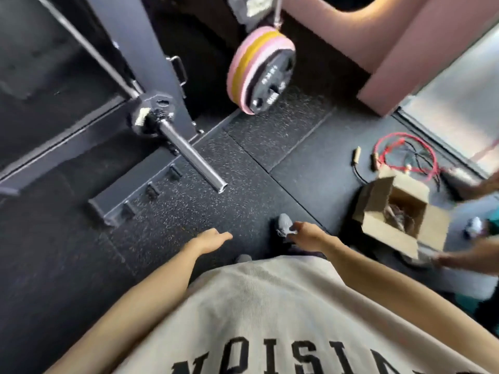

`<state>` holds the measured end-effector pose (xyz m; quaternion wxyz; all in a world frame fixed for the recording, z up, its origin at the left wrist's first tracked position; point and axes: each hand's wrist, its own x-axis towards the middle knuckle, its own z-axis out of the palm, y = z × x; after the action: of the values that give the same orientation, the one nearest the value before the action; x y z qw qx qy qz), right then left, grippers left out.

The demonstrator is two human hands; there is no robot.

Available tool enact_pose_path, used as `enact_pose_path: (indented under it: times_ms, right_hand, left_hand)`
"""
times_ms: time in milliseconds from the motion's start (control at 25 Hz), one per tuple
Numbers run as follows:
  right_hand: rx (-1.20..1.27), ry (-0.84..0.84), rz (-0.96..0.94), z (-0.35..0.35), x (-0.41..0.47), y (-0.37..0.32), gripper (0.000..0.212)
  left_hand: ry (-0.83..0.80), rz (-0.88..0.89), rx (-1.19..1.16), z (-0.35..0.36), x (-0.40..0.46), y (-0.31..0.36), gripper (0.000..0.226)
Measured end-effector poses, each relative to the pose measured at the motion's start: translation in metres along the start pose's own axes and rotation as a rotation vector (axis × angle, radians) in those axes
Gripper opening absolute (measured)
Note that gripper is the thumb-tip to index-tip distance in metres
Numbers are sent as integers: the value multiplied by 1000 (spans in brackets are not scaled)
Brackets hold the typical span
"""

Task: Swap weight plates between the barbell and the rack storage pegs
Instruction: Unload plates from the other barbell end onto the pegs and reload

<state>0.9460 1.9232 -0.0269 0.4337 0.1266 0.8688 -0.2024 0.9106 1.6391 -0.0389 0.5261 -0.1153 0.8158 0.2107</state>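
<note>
Speckled black rubber floor, bare barbell sleeve, cardboard box

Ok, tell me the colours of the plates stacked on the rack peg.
Pink, yellow and black plates, head view.

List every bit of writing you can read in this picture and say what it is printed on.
"NOISI": large black letters on the cream shirt, seen upside down from the wearer's view and cut off at the frame edge, so the word is incomplete.
White markings on the black weight plate on the storage peg: too blurred to read.
Cardboard box: no writing visible.
</note>
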Motion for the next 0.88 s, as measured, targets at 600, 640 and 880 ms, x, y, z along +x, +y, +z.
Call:
enact_pose_path:
  times_ms: [600, 640, 880]
  right_hand:
    - [-506, -271, -359, -114, 86, -20, 36]
    - [-514, -273, -364, -113, 84, -21, 37]
    - [-383, -198, -475, -136, 86, -90, 38]
  left_hand:
    - [205, -272, -605, 86, -39, 75, 40]
    - [206, -271, -628, 86, -42, 72, 43]
    - [361, -155, -718, 23, -42, 55, 40]
